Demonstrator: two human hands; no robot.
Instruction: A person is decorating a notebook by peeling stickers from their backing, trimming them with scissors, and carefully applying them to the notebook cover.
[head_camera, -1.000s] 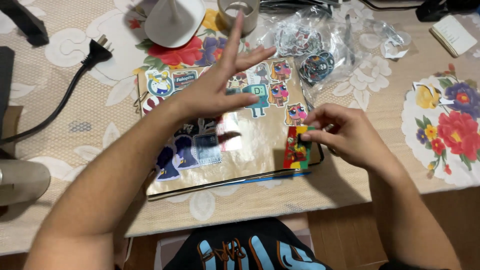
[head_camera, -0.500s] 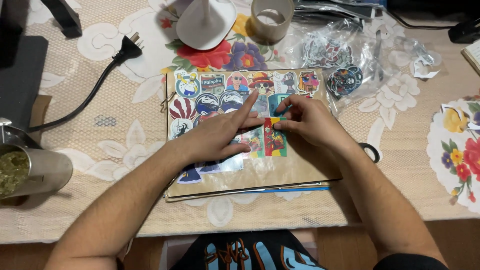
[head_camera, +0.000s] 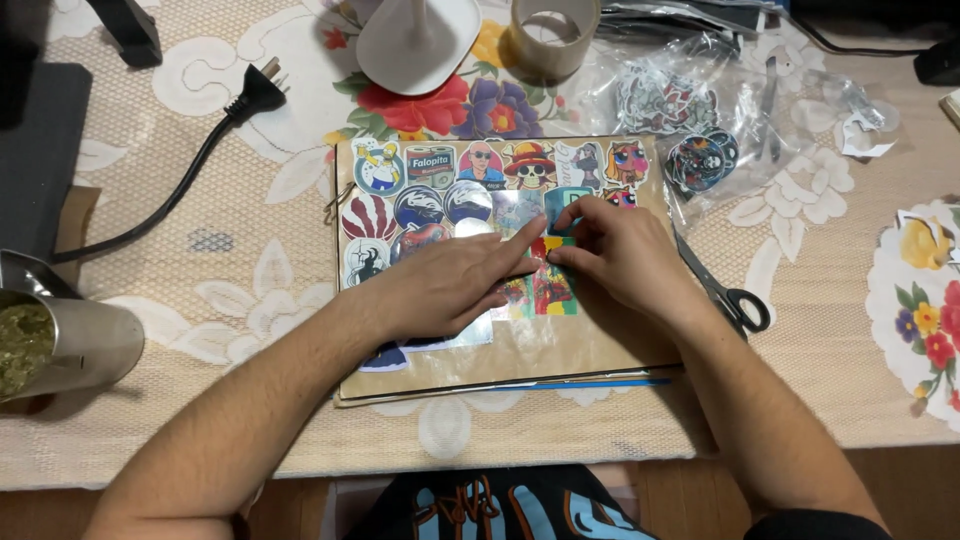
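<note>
Head view. A brown notebook (head_camera: 600, 345) lay flat on a flowered tablecloth (head_camera: 230, 290), its cover partly filled with rows of colourful stickers (head_camera: 450, 185) along the upper half. Both hands met near the middle of the cover over one red, green and yellow sticker (head_camera: 548, 290), which sat just below the lower row of stickers. The left hand (head_camera: 440, 290) lay palm down on the cover, fingers extended and flat, the index fingertip pressing on the upper edge of that sticker; it gripped nothing. The right hand (head_camera: 620, 250) rested just beside it, fingers curled downward with their tips touching the sticker's upper right part and the cover; whether the fingertips pinched an edge could not be told.

A pair of black-handled scissors (head_camera: 730, 295) lay on the cloth just right of the notebook, near the right wrist. Clear plastic bags (head_camera: 700, 110) holding loose stickers lay beyond the notebook's upper right corner. A roll of tape (head_camera: 553, 35) and a white lamp base (head_camera: 420, 45) stood above the notebook's top edge. A black plug and cord (head_camera: 230, 120) ran across the cloth at the upper left, and a metal cup (head_camera: 60, 345) holding green herb stood at the left edge, well apart from the hands.
</note>
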